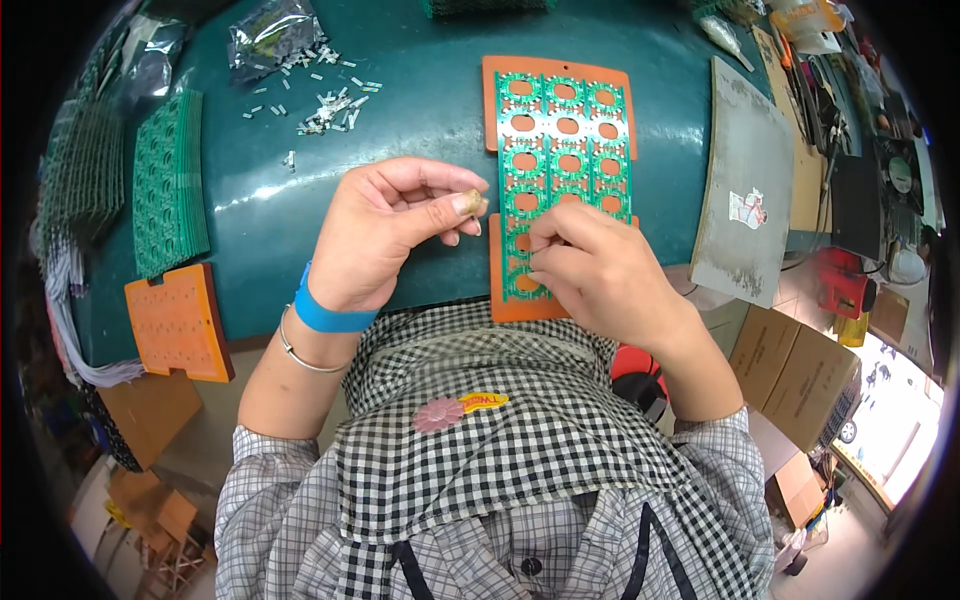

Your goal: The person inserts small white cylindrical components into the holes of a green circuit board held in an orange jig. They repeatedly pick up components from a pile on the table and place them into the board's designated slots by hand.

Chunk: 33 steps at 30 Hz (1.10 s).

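Green circuit panel (571, 182) lies lengthwise, near to far, on an orange fixture (530, 64), directly before the person and slightly right of centre. Its three columns of rounded openings show orange beneath. The right hand (600, 265) bends over the panel's near part, thumb and index finger curled toward the left column; whether anything is pinched between them cannot be told. Just left of the panel, the left hand (395, 205) has thumb and forefinger drawn together beside a small yellowish-brown item (476, 204); whether it is gripped or worn on a fingertip is unclear. A blue wristband (335, 318) circles the left wrist.

Farther left, small pale components (328, 116) lie scattered on the green surface (420, 90), with a shiny bag (270, 38) touching the far end. At the left side are stacked green panels (168, 185), with an orange board (180, 322) nearer. To the right rests a grey plate (745, 150); a cardboard box (795, 375) sits beyond, near right.
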Available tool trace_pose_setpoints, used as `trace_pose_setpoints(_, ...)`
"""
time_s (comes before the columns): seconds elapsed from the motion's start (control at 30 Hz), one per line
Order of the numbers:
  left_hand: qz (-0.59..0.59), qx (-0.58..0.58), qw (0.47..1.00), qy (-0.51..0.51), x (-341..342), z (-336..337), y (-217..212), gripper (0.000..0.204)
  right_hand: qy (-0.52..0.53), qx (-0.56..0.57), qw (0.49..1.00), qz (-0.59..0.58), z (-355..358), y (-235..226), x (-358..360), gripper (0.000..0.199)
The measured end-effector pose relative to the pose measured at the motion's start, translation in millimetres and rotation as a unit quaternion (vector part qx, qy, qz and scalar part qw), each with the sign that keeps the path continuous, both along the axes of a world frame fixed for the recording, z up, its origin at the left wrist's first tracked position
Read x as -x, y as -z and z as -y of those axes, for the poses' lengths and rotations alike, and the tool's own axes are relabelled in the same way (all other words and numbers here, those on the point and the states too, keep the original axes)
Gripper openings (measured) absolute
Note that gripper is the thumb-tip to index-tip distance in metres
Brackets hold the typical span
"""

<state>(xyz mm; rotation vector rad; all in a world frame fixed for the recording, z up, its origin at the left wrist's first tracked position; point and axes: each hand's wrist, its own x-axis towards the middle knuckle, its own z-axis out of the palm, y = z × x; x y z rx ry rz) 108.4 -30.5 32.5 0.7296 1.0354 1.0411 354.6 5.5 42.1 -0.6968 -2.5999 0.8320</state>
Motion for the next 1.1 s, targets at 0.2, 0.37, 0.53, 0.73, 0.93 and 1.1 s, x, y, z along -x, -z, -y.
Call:
trace_pose_setpoints(0.2,0.052,0.036,0.997,-0.043,-19,7,-1,0.019,0.096,0.03,0.984,-0.145,-3,-16,15,0.027)
trace_pose_setpoints(0.37,0.095,0.029,0.991,-0.089,-38,13,-4,0.021,0.135,-0.111,0.964,-0.201,-8,-7,30,0.027)
trace_pose_setpoints(0.53,0.097,-0.01,0.99,-0.103,-43,11,2,0.019,0.153,0.028,0.955,-0.251,-27,-7,25,0.014)
trace_pose_setpoints(0.73,0.067,-0.034,0.993,-0.094,-33,-6,2,0.022,0.215,0.096,0.966,-0.104,-112,3,3,0.005)
trace_pose_setpoints(0.93,0.039,-0.019,0.996,-0.082,-23,-9,3,0.018,0.201,0.022,0.979,-0.035,-135,20,2,0.008)
trace_pose_setpoints(1.1,0.047,0.005,0.996,-0.075,-21,-13,6,0.016,0.199,-0.001,0.98,-0.027,-137,23,3,0.008)
